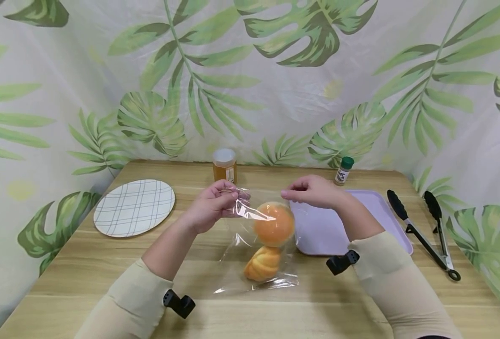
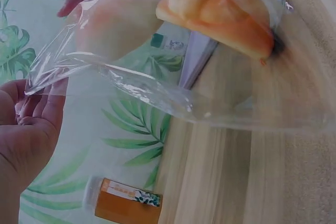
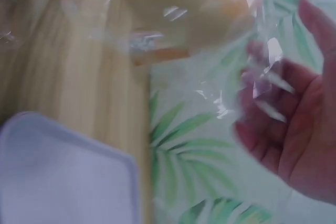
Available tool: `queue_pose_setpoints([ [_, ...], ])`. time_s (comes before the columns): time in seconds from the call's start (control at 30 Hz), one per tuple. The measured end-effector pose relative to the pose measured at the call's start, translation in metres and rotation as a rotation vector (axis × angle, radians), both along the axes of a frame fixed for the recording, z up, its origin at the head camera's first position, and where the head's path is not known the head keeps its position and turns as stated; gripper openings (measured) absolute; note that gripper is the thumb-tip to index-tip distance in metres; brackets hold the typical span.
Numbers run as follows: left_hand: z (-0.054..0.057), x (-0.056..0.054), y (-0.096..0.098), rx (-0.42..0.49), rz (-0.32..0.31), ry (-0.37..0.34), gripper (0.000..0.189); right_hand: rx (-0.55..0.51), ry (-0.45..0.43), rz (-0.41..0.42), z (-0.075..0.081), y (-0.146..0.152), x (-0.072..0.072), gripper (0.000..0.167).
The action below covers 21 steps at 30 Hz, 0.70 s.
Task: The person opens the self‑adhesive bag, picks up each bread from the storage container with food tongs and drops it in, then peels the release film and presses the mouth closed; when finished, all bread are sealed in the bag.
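A clear plastic bag (image 1: 281, 283) hangs over the table with two bread pieces inside. The upper one is a round orange-topped bun (image 1: 275, 227); below it sits a ridged golden bread roll (image 1: 263, 264). At the bag's gathered upper left, my left hand (image 1: 207, 207) pinches the film between thumb and fingers. My right hand (image 1: 315, 190) is by the bag's upper right edge. In the right wrist view its thumb stands apart from the loosely bent fingers (image 3: 294, 77), and the film lies close to or against them.
Behind the left hand stands a honey jar (image 1: 225, 167). A checked plate (image 1: 134, 208) lies left. To the right are a lilac tray (image 1: 318, 230), black-tipped tongs (image 1: 428, 245) and a green-capped seasoning bottle (image 1: 344, 170). A leaf-print cloth (image 1: 284, 94) hangs behind the table.
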<state>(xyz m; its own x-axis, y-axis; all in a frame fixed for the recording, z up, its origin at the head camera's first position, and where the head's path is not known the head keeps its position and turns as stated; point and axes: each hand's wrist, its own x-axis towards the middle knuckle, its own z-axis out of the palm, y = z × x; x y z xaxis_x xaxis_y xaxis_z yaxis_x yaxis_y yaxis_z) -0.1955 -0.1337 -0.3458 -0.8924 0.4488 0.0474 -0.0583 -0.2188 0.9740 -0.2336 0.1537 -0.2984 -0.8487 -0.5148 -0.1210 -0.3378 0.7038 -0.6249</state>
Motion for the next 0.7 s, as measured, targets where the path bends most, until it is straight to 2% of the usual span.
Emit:
queue_pose_setpoints([
  [0.1,0.004,0.002,0.0,-0.004,-0.027,0.024,0.021,0.132,0.027,0.036,0.01,-0.015,-0.001,0.037],
  [0.17,0.005,0.002,0.0,0.004,-0.052,0.038,0.021,0.158,0.026,0.053,0.014,-0.026,-0.001,0.038],
  [0.4,0.008,0.005,-0.002,0.008,-0.088,0.056,0.022,0.155,0.022,0.154,0.013,-0.055,-0.001,0.037],
  [0.7,0.006,0.007,-0.012,-0.029,-0.067,0.079,0.021,0.096,-0.009,0.152,0.006,-0.046,-0.003,0.026],
])
